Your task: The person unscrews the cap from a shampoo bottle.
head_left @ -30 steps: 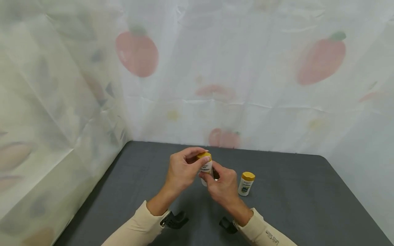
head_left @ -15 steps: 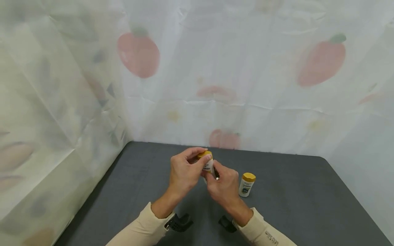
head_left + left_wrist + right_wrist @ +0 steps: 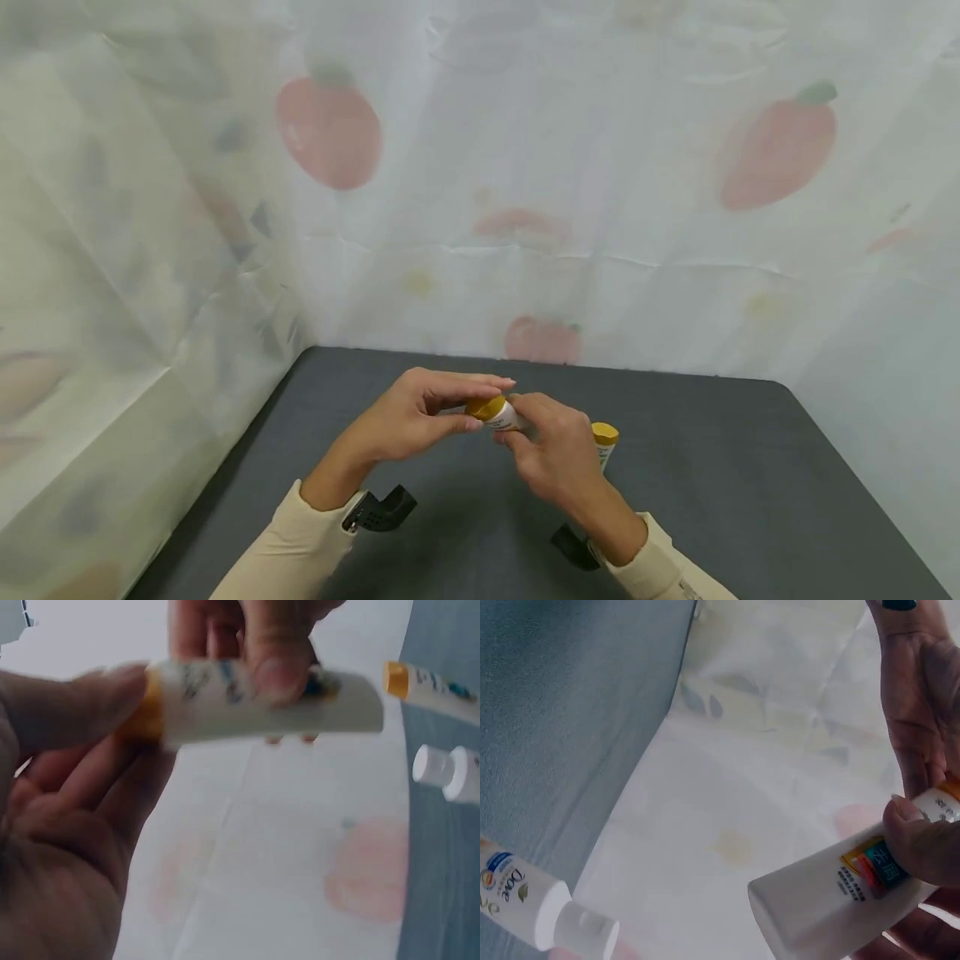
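A white lotion-type bottle (image 3: 504, 418) with a yellow cap (image 3: 485, 407) is held above the table, tilted with its cap toward the left. My left hand (image 3: 408, 421) pinches the cap between thumb and fingers. Around the bottle's white body, my right hand (image 3: 558, 450) keeps its grip; a coloured label with printed characters shows by its thumb in the right wrist view. A second white bottle with a yellow cap (image 3: 604, 435) stands on the table just past the right hand, which partly hides it.
The dark grey table (image 3: 697, 475) meets a white fruit-print sheet (image 3: 637, 317) at its back and sides. A white Dove bottle (image 3: 521, 896) with a white cap stands on the table in the right wrist view; the hands hide it in the head view.
The held bottle has tipped from nearly upright to slanting left. My left hand has moved left and its wrist has lowered. The right hand now covers more of the standing bottle.
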Available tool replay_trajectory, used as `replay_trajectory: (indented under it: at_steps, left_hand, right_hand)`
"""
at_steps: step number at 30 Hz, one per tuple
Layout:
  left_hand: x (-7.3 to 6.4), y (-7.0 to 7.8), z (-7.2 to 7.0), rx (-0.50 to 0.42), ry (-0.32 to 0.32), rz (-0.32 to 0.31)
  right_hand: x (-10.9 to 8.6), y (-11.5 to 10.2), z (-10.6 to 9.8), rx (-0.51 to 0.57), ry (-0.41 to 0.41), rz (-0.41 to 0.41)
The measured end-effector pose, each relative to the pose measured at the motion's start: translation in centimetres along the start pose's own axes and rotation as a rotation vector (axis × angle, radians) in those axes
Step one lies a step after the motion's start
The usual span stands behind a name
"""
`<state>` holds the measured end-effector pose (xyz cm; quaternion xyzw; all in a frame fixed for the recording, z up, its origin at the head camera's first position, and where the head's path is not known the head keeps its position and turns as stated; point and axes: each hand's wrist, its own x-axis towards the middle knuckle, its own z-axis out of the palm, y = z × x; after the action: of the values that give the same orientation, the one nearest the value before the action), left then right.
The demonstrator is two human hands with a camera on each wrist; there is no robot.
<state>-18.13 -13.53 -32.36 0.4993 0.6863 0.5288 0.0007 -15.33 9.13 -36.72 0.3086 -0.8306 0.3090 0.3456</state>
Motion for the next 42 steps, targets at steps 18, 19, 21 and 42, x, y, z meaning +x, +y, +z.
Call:
replay_trajectory:
  at_steps: [18,19,21,42]
  left_hand:
    - [-0.5,-0.2,0.8,-0.148,0.003,0.267]
    - [-0.5,-0.3,0.9,-0.149,0.018,0.273]
    - [-0.5,-0.6,1.2,-0.154,0.055,0.291]
    - [-0.4,0.1,1.7,-0.074,0.198,0.204]
  right_hand:
    - [-0.2,-1.3,-1.9,0.32,-0.095,0.009]
    - [-0.2,-1.3,-1.9,0.324,-0.094,0.01]
    - [-0.2,-1.4,-1.8,0.326,-0.087,0.019]
    - [0.2,-1.4,-1.4,0.139,0.022,0.022]
